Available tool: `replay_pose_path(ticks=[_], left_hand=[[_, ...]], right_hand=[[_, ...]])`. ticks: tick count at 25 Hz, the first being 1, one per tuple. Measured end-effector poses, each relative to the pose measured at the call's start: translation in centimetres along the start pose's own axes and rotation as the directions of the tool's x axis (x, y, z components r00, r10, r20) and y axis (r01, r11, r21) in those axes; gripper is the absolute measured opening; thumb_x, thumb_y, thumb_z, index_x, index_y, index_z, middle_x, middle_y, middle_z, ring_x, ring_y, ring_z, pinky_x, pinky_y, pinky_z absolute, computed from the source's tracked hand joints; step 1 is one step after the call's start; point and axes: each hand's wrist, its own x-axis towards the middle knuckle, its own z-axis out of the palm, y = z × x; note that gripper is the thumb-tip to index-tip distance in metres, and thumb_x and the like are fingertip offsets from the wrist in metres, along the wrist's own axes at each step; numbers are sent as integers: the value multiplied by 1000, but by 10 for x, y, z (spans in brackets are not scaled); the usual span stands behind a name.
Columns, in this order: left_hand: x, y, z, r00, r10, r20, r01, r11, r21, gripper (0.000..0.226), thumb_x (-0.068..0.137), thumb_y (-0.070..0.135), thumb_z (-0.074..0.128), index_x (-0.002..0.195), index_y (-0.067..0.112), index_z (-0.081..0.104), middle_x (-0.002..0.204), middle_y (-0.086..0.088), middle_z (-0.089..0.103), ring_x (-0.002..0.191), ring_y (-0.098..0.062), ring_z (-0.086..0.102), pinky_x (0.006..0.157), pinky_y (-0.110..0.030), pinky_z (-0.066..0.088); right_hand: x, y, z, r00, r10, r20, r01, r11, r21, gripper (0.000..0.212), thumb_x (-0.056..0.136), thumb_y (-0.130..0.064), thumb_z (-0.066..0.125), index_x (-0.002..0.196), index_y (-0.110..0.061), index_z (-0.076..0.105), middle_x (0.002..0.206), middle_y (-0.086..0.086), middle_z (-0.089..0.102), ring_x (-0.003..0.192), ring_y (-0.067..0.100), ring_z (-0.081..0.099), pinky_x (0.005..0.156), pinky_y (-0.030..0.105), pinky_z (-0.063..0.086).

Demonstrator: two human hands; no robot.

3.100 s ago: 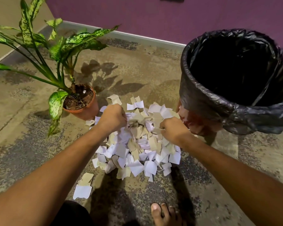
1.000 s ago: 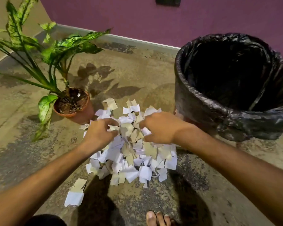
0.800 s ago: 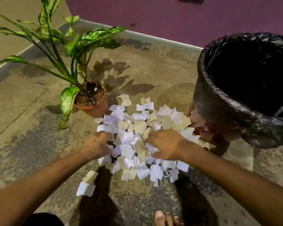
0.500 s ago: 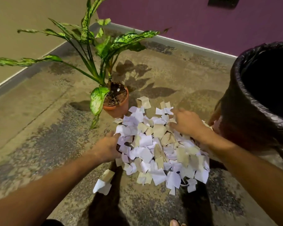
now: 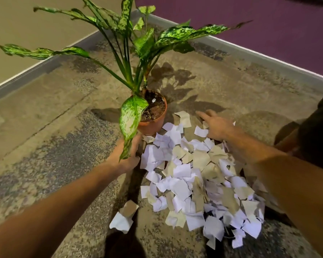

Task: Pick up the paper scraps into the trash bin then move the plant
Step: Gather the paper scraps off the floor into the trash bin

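The mottled concrete floor (image 5: 45,131) fills most of the view, meeting a beige wall (image 5: 26,25) on the left and a purple wall (image 5: 250,21) at the back along a pale skirting strip.

The plant (image 5: 138,43), with long green-and-cream speckled leaves, stands upright in a terracotta pot (image 5: 153,125) on the floor, at the far-left corner of the scrap pile. One drooping leaf (image 5: 131,120) hangs over the pot's near-left rim and across the left hand.

At the right edge only a dark sliver of the trash bin (image 5: 317,131) with its black liner shows, standing on the floor just beyond the right forearm.

The paper scraps (image 5: 194,183), white and tan torn pieces, lie heaped on the floor from the pot's base toward the viewer and to the right. Two stray scraps (image 5: 123,218) lie just apart at the pile's near-left side.

The right hand (image 5: 215,127) lies on the far edge of the pile, fingers stretched out and relaxed, resting on the scraps without gripping any.

The left hand (image 5: 126,155) sits at the pile's left edge, just below the pot; the leaf hides its fingers, so I cannot tell whether it grips anything.
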Motion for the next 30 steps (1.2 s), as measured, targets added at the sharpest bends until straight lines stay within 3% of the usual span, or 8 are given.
replay_pose_path(ticks=[3, 5, 8, 12, 15, 19, 26, 30], left_hand=[[4, 30, 5, 992, 115, -44, -118, 990, -72, 74, 81, 21, 47, 148, 7, 21, 141, 0, 33, 109, 16, 51, 84, 1, 38], [7, 39, 5, 995, 92, -28, -95, 991, -89, 72, 88, 9, 51, 151, 15, 17, 155, 0, 23, 137, -8, 32, 102, -13, 28], [14, 36, 9, 1000, -4, -15, 3, 999, -35, 76, 89, 3, 51, 152, 27, 15, 160, 3, 13, 143, -23, 21, 113, -26, 25], [18, 34, 15, 999, 32, 4, -31, 999, -16, 71, 91, 5, 50, 151, 28, 21, 159, -2, 18, 134, -28, 39, 107, -31, 38], [21, 27, 21, 999, 35, 42, -33, 999, -37, 73, 89, 5, 51, 151, 29, 21, 154, -7, 27, 126, -32, 46, 101, -36, 44], [23, 27, 29, 984, 129, 124, -132, 991, 17, 76, 80, 3, 61, 148, 23, 33, 135, -12, 42, 117, -32, 52, 94, -36, 49], [19, 34, 30, 985, 169, 35, -172, 966, 192, 22, 83, 8, 61, 104, 6, 69, 106, -10, 69, 94, -22, 61, 68, -21, 35], [15, 55, -6, 987, 163, 8, -155, 922, 354, 22, 88, 12, 61, 108, 8, 69, 110, -10, 69, 100, -27, 64, 79, -29, 46]], right_hand=[[19, -21, -1, 995, -99, 8, 99, 994, -54, 103, 82, -6, 68, 152, -46, 5, 155, 5, 23, 114, 36, 56, 70, 36, 51], [29, -41, -2, 985, -170, 29, 172, 981, -91, 110, 77, 1, 68, 151, -50, 5, 159, 1, 19, 119, 36, 52, 68, 35, 48], [37, -67, -3, 965, -245, 97, 260, 945, -199, 98, 78, -3, 69, 151, -45, 19, 163, -6, 10, 133, 35, 41, 79, 37, 48], [26, -83, 0, 925, -379, 3, 370, 901, -229, 47, 89, -16, 62, 133, -30, 56, 130, 7, 52, 118, 30, 55, 81, 32, 46], [3, -88, 8, 893, -446, -50, 423, 874, -237, 33, 89, -5, 57, 117, -18, 69, 113, 8, 65, 100, 28, 65, 77, 31, 50], [-31, -90, 10, 900, -436, 26, 431, 879, -203, 36, 82, 3, 56, 112, -11, 71, 114, 12, 64, 100, 34, 64, 77, 32, 48], [-97, -62, -32, 963, -263, -57, 243, 942, -232, 23, 77, 3, 64, 98, -2, 71, 99, 19, 69, 94, 36, 66, 65, 31, 38], [-133, -43, -63, 966, -160, -203, 135, 982, -133, 28, 76, 7, 60, 99, -3, 72, 97, 18, 70, 95, 34, 65, 69, 31, 47]])
